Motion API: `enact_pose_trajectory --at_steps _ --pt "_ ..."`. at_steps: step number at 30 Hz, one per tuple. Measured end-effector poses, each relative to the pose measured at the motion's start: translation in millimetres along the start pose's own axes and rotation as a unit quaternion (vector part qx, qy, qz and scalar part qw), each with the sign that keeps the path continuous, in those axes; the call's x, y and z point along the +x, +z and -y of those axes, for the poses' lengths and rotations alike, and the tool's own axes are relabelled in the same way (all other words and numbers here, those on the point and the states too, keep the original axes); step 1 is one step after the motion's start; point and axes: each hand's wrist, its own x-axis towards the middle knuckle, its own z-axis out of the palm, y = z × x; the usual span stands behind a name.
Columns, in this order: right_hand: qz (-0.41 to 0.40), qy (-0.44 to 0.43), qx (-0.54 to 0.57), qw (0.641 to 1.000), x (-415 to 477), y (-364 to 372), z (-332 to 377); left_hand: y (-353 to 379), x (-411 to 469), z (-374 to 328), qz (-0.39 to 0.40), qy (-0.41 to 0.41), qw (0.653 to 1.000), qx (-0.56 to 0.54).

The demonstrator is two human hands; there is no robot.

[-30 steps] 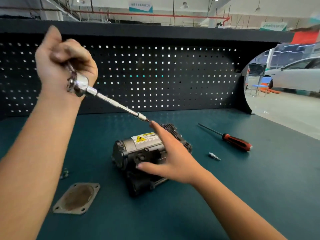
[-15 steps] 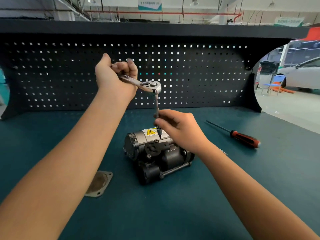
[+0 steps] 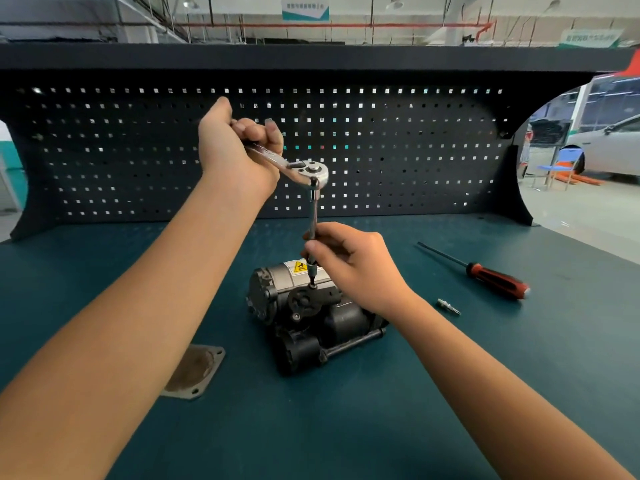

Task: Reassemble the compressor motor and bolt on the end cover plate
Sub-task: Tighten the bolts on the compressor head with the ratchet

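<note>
The compressor motor, grey and black with a yellow warning label, lies on the green bench top. A chrome ratchet wrench stands over it with a long extension bar pointing straight down; its tip rests on a bolt on the motor's top. My left hand is shut on the ratchet handle, raised above the motor. My right hand pinches the lower part of the extension just above the motor. The flat metal end cover plate lies on the bench to the left, partly hidden by my left forearm.
A red-handled screwdriver and a small loose bit lie on the bench to the right of the motor. A dark pegboard wall closes the back. The bench's right edge runs diagonally at far right.
The ratchet swung from a slanted pose at upper left to upright over the motor. My right hand moved from resting on the motor to gripping the extension, and the tip came down onto the bolt.
</note>
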Motion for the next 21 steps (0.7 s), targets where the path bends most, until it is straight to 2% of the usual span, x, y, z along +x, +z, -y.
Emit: enact_pose_trajectory --at_steps 7,12,21 --pt "0.009 0.009 0.023 1.0 -0.2 -2.7 -2.0 -0.5 0.5 5.1 0.022 0.01 0.999 0.038" --pt "0.012 0.001 0.024 1.0 -4.0 -3.3 -1.0 -2.0 2.4 8.0 0.01 0.001 0.998 0.061" --pt "-0.01 -0.016 0.023 1.0 -2.3 -3.1 -2.9 5.8 3.4 9.7 0.023 0.006 0.998 0.063"
